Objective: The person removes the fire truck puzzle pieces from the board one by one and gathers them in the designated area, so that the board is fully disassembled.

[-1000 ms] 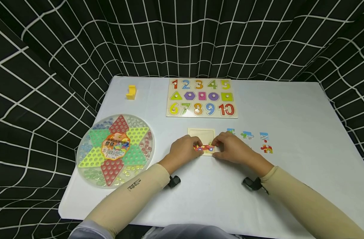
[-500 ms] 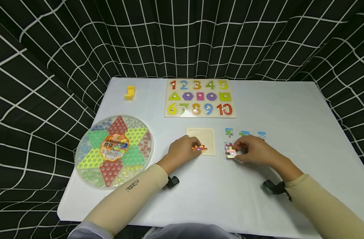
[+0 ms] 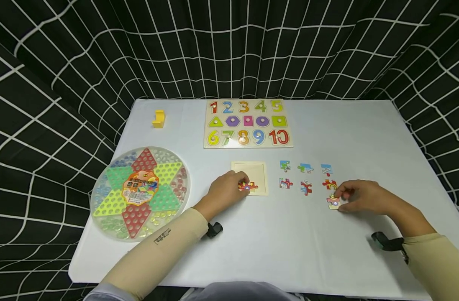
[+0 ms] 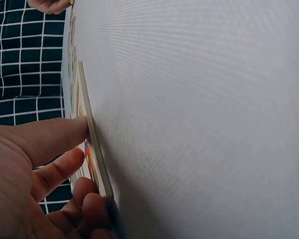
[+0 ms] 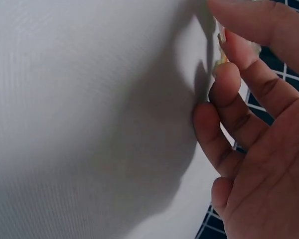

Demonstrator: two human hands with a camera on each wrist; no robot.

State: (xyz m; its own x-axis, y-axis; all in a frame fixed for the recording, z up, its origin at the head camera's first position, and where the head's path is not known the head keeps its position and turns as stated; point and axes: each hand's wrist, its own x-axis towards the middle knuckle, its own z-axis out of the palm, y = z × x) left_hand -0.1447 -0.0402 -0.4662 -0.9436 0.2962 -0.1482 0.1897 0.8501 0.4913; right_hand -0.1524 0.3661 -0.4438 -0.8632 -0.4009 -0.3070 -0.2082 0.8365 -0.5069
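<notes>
In the head view, my left hand (image 3: 227, 189) holds the left edge of a small square wooden puzzle tray (image 3: 266, 174). Its thumb (image 4: 70, 133) lies at the tray's near edge in the left wrist view, and the other fingers bend around the corner. Inside the tray, along its near side, lies a red jigsaw piece (image 3: 252, 185), partly hidden by that hand. Far to the right, my right hand (image 3: 370, 197) pinches another jigsaw piece (image 3: 332, 202) between thumb and index finger, close over the white table. That piece shows mostly hidden behind the fingers in the right wrist view.
Several jigsaw pieces lie in two rows right of the tray, among them a blue piece (image 3: 326, 169) and a red piece (image 3: 329, 184). A number-and-shape board (image 3: 248, 121) is at the back. Left are a round Chinese checkers set (image 3: 140, 192) and a yellow block (image 3: 159, 119).
My right hand has left the tray with one jigsaw piece and carried it rightward to below the loose rows. My left hand has stayed at the tray's left edge.
</notes>
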